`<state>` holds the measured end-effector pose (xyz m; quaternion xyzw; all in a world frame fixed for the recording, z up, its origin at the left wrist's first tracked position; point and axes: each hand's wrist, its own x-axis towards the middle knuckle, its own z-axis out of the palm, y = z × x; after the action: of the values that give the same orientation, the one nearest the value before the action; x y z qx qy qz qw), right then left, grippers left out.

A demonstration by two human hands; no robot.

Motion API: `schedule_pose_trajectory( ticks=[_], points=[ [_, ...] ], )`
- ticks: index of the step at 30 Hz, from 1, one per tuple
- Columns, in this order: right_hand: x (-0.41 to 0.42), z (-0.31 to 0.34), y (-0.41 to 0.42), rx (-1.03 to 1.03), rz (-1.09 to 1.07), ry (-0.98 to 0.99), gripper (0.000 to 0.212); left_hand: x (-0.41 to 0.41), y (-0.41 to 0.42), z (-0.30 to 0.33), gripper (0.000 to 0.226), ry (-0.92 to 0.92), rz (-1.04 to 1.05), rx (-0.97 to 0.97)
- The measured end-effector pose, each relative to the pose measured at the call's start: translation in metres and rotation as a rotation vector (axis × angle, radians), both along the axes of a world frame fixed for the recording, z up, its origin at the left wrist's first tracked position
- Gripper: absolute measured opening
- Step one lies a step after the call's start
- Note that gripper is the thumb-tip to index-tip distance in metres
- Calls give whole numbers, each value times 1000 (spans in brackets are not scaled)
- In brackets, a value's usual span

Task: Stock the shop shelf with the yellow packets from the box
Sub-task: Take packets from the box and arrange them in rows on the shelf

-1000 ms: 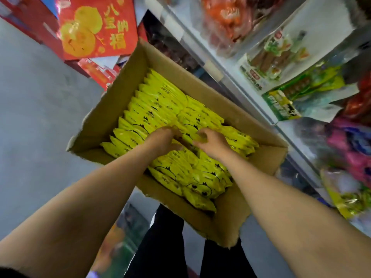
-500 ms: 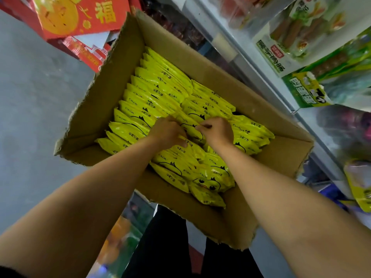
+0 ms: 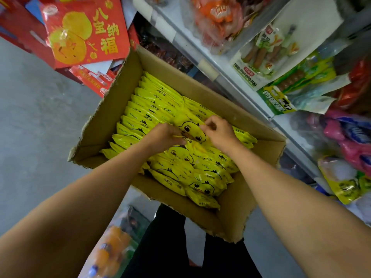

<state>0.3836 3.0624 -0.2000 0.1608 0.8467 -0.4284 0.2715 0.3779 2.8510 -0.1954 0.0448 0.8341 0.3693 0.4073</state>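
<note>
Yellow filled the space under your hands: both your forearms reached forward and down into the cardboard box (image 3: 230,213), wrists close together over its middle. Your left hand (image 3: 162,137) had its fingers curled, pinching the left edge of one duck-faced packet (image 3: 189,130); your right hand (image 3: 218,131) pinched the same packet's right edge between thumb and fingertips. That packet was tilted up, its printed face showing between your two hands. The other yellow packets (image 3: 152,105) stood on edge in two packed rows, running beyond your fingers and back under your wrists toward your body. To the right of your right arm ran the shop shelf (image 3: 220,63), already crowded with sausage packs (image 3: 261,55) and pink bags (image 3: 353,141). Beyond your left hand lay a red gift box (image 3: 84,31) on the grey floor (image 3: 36,121). Below your arms, your black trousers (image 3: 166,243) showed beneath the box.
</note>
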Motion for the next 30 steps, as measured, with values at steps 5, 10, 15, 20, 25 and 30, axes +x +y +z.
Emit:
schedule_pose_trajectory(
  ticks=[5,10,15,20,25,30],
  points=[
    [10,30,12,-71,-39,28,18,6,3,39,20,-24,-100,52],
    [25,62,28,-65,-97,86,19,19,11,70,36,-81,-79,89],
    [43,108,60,-90,-205,167,29,31,41,107,38,-136,-83,109],
    [80,149,110,-143,-277,210,33,60,88,156,57,-197,-130,117],
    [149,201,166,-257,-380,224,40,116,150,215,50,-274,-210,140],
    [226,249,233,-354,-397,250,24,182,219,267,48,-279,-302,136]
  ],
)
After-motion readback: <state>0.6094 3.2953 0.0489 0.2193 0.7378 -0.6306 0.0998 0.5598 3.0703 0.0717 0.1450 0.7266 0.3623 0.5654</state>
